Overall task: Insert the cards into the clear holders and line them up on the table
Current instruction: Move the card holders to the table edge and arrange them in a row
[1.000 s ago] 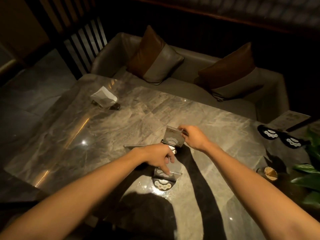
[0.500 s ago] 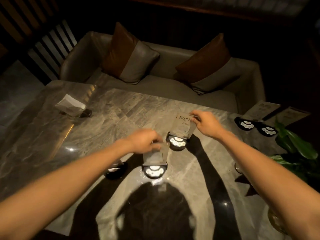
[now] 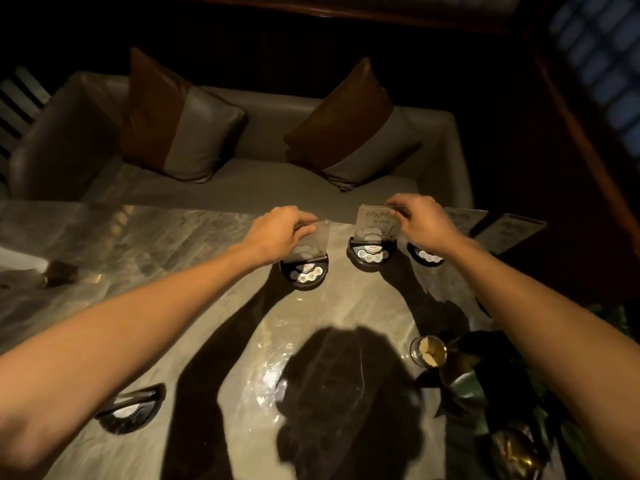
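Dim booth, marble table (image 3: 145, 258), sofa (image 3: 249, 181) at 12 o'clock. Left hand (image 3: 277, 233) pinches top of a clear holder (image 3: 310, 258) standing at table centre. Right hand (image 3: 420, 223) pinches a 2nd holder (image 3: 372, 242) just beside, at 3 o'clock. Spare base (image 3: 130, 412) at 7 o'clock.

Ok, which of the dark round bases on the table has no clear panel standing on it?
The near-left base, beside the left forearm. No upright panel shows on it, while the two bases under the left hand and right hand carry clear holders.
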`<state>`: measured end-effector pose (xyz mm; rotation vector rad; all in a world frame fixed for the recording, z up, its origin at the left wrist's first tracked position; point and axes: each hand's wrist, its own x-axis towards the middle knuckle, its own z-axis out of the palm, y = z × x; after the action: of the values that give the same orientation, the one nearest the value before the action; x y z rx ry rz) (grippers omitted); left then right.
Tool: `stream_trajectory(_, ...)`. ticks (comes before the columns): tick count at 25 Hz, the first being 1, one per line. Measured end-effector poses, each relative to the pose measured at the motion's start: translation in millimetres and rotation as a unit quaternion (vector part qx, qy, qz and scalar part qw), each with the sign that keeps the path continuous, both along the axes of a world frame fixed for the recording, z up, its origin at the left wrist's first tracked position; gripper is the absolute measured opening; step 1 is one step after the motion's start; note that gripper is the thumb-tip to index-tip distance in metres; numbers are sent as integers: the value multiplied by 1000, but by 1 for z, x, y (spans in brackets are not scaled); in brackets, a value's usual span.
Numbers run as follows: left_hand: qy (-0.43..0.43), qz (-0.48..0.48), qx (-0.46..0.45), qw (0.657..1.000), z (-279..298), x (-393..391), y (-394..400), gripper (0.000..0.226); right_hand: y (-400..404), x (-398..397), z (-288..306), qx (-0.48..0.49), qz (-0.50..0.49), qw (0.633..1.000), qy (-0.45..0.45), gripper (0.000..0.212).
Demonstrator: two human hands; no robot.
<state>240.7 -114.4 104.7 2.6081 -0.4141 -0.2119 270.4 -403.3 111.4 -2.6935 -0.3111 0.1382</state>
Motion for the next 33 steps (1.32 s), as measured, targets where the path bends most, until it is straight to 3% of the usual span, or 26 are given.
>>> stream_trajectory(12, 11, -17, -18, 1000, -43, 102, -92, 34, -71, 66, -31, -7, -13, 999, 41, 22)
stream_trajectory(24, 27, -59, -4, 998, -54, 121, -107, 32, -83, 80, -64, 16, -17, 998, 59, 20)
stream_trajectory(33, 37, -29, -33, 998, -62, 128, -108, 31, -84, 78, -61, 18, -16, 995, 92, 20)
